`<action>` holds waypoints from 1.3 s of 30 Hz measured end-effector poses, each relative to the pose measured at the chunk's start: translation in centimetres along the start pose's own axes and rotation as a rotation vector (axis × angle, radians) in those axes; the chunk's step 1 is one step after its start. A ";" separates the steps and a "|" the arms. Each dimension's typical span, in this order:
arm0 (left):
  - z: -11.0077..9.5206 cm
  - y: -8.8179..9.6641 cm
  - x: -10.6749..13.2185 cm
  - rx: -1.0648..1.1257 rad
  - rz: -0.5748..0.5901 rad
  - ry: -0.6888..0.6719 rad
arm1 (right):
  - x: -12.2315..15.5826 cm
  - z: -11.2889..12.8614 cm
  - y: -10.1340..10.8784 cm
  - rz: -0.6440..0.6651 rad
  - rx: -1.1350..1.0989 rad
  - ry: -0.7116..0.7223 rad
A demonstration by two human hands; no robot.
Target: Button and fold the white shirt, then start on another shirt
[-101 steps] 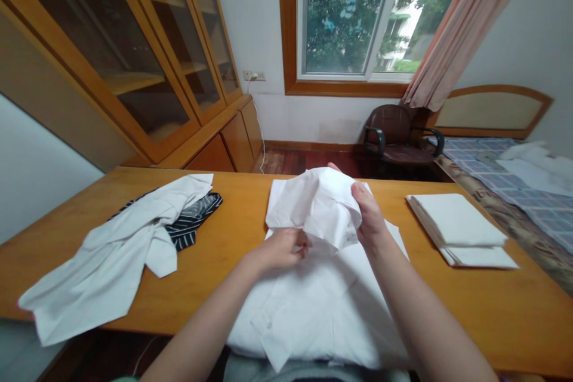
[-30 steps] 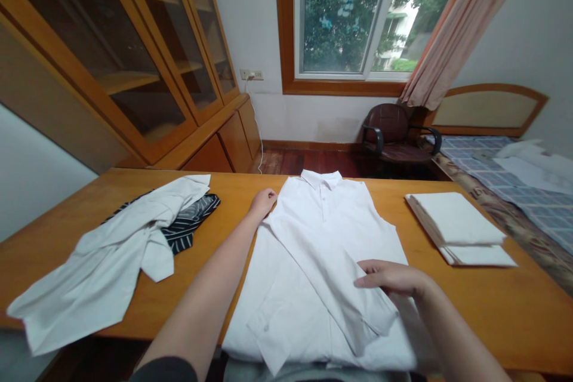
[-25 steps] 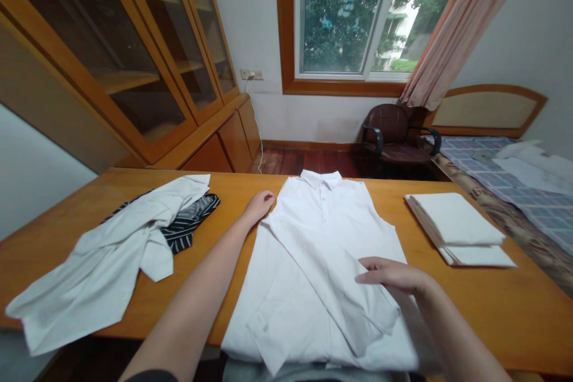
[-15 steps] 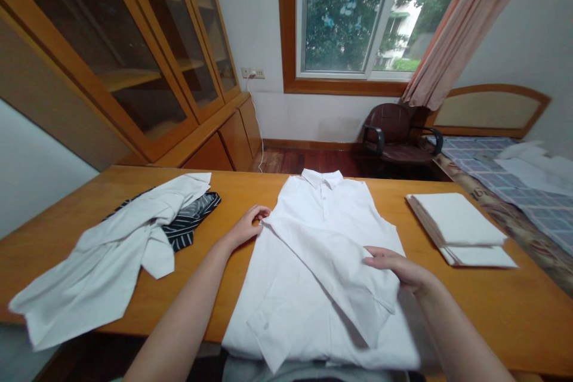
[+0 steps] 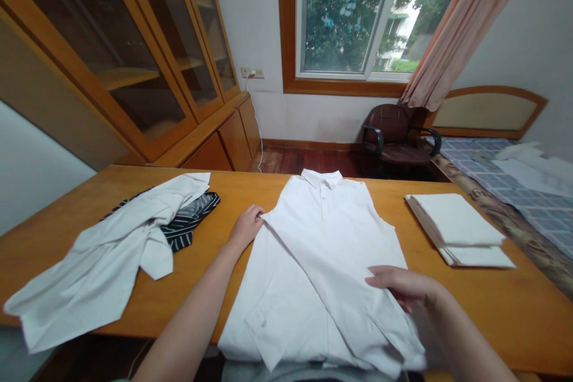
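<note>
A white collared shirt [image 5: 326, 250] lies face up on the wooden table [image 5: 224, 277], collar towards the window, its near part hanging over the table's front edge. One sleeve is folded across the front. My left hand [image 5: 245, 227] rests on the shirt's left edge at shoulder height, fingers curled on the cloth. My right hand [image 5: 400, 285] lies flat on the folded sleeve near the shirt's right side, fingers stretched out.
A crumpled white garment [image 5: 102, 262] over a dark striped one [image 5: 190, 221] lies on the table's left. A stack of folded white cloth [image 5: 459, 227] sits at the right. Beyond the table are a brown chair [image 5: 396, 131], a bed [image 5: 514, 191] and glass-fronted cabinets [image 5: 134, 54].
The shirt, earlier held up bunched in both hands, now lies spread flat. In the last second my right hand slid the folded sleeve down towards me; my left hand drew back slightly along the edge.
</note>
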State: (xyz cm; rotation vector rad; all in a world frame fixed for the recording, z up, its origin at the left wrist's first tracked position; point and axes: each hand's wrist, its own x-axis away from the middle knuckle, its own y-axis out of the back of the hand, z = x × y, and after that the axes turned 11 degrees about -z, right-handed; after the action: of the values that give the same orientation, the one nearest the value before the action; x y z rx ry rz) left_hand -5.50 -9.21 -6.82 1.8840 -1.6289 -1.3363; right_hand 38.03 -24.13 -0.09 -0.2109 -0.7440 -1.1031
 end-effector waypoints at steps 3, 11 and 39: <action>0.0 0.2 0.1 -0.022 -0.013 0.015 | -0.4 0.4 0.4 0.026 0.129 -0.059; -0.2 0.4 0.4 -0.030 -0.025 0.015 | -4.8 6.2 1.0 -0.305 0.517 0.111; -0.1 1.0 1.0 0.042 0.014 -0.172 | -25.8 18.9 -5.0 -0.546 0.537 0.496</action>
State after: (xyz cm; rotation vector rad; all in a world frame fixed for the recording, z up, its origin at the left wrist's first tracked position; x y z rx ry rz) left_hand -6.16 -10.47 -6.50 1.8206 -1.7619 -1.5066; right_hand 19.24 1.98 -3.52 0.7379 -0.6303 -1.3471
